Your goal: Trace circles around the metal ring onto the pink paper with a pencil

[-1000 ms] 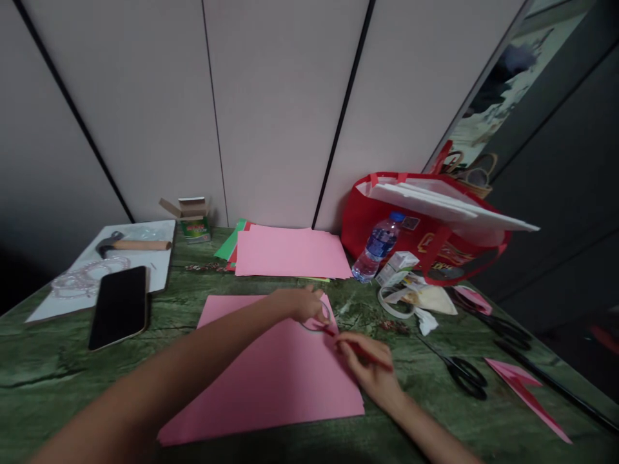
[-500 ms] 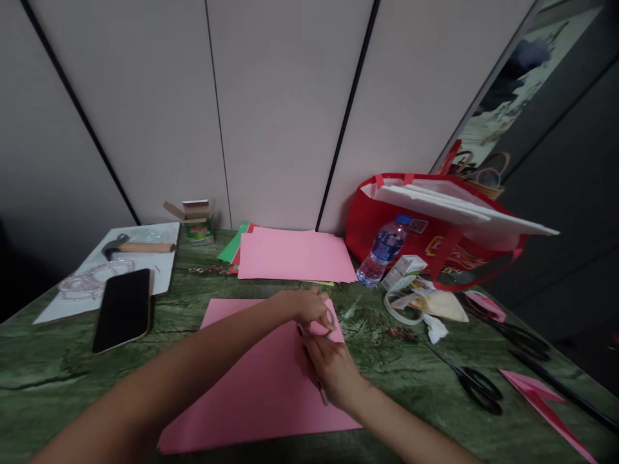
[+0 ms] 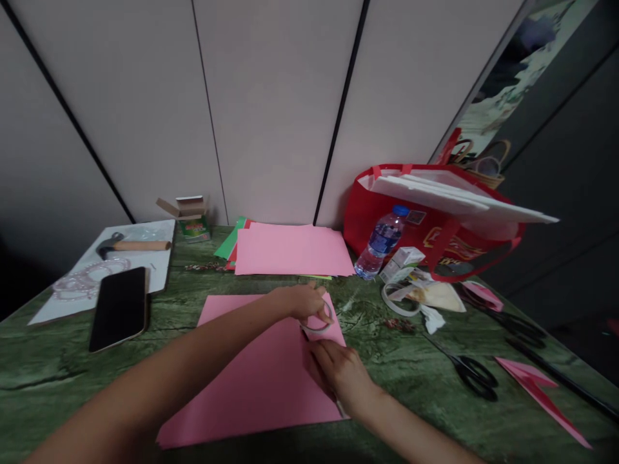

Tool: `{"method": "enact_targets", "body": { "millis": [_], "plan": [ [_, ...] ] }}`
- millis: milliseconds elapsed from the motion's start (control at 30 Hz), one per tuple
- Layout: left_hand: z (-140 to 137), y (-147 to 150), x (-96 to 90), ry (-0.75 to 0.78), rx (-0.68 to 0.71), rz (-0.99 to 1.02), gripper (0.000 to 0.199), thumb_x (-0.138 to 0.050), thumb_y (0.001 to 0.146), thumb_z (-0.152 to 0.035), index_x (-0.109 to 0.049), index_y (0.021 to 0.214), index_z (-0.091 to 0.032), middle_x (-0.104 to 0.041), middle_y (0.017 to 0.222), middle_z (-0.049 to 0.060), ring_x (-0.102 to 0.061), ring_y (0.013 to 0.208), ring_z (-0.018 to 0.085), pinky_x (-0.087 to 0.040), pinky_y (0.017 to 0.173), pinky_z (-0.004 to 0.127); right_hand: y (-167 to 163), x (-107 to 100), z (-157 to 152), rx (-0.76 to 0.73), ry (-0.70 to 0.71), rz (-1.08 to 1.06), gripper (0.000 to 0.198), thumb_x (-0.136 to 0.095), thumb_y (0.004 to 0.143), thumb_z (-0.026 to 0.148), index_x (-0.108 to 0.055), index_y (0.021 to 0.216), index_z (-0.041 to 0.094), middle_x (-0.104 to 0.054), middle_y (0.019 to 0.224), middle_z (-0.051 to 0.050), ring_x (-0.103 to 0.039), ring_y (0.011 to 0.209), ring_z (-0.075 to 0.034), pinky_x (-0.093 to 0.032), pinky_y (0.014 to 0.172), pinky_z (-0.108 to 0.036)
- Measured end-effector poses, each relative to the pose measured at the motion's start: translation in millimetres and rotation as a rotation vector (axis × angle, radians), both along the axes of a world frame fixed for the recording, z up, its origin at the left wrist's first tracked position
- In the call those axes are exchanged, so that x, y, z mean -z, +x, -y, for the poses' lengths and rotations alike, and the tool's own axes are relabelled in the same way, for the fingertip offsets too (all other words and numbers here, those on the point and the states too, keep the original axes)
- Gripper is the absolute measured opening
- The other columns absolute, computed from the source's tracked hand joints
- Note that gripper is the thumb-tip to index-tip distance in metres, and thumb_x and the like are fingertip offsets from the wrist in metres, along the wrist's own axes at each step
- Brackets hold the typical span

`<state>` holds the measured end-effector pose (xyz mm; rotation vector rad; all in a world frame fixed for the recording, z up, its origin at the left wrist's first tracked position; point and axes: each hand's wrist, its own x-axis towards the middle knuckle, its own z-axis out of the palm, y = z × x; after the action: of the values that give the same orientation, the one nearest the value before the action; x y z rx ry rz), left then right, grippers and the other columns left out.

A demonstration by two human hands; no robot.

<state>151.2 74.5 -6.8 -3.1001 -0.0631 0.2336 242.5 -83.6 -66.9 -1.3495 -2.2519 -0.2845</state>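
Note:
My left hand (image 3: 308, 304) is closed around a ring-shaped roll of whitish tape (image 3: 318, 330), held over the upper right of a pink sheet of paper (image 3: 246, 393). Just below it, my right hand (image 3: 344, 376) has its fingers bent together near the sheet's right edge. A pale strip end (image 3: 341, 408), apparently tape, sticks out beneath this hand. My fingers hide most of the strip, so whether it is stuck to the paper cannot be seen.
Behind lies a stack of pink sheets (image 3: 294, 250). A phone (image 3: 120, 309), hammer (image 3: 140, 245) and small open box (image 3: 195, 227) are at left. At right are a water bottle (image 3: 382, 243), red bag (image 3: 360, 212), another tape ring (image 3: 401, 309) and black-handled scissors (image 3: 476, 377).
My right hand has moved down and right, along with the pale strip end, widening the gap to the roll. More of the roll's ring shows now. The view has shifted slightly.

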Motion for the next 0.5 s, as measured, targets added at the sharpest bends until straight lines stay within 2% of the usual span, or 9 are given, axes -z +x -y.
{"method": "enact_targets", "body": {
  "millis": [200,367,500],
  "plan": [
    [-0.9,-1.4,4.4,-0.001,-0.023,0.032,0.044,-0.073,0.068,-0.014,-0.067,0.105,-0.038,-0.056,0.087,0.003,-0.046,0.078,0.017,-0.033,0.074,0.024,18.1,-3.0,15.6,-0.039,-0.136,-0.222,0.021,-0.041,0.086,0.009,-0.057,0.095,0.019,-0.064,0.072,-0.003,-0.062,0.061,-0.015,-0.049,0.059,-0.023],
    [-0.6,-3.0,7.7,0.012,-0.032,0.043,0.043,-0.069,0.072,-0.013,-0.066,0.106,-0.040,-0.056,0.091,0.005,-0.046,0.079,0.018,-0.033,0.071,0.025,26.9,-11.3,22.3,-0.042,-0.144,-0.338,0.016,-0.043,0.086,0.012,-0.055,0.094,0.018,-0.064,0.071,-0.004,-0.063,0.061,-0.014,-0.050,0.060,-0.023],
    [0.8,-4.7,9.8,0.017,-0.035,0.073,0.036,-0.061,0.079,-0.013,-0.067,0.104,-0.038,-0.058,0.091,0.006,-0.047,0.077,0.018,-0.034,0.071,0.027,36.8,-7.2,24.9,-0.014,-0.141,-0.370,0.017,-0.044,0.085,0.012,-0.055,0.095,0.020,-0.064,0.072,-0.003,-0.063,0.061,-0.013,-0.050,0.060,-0.023]
  ]
}}
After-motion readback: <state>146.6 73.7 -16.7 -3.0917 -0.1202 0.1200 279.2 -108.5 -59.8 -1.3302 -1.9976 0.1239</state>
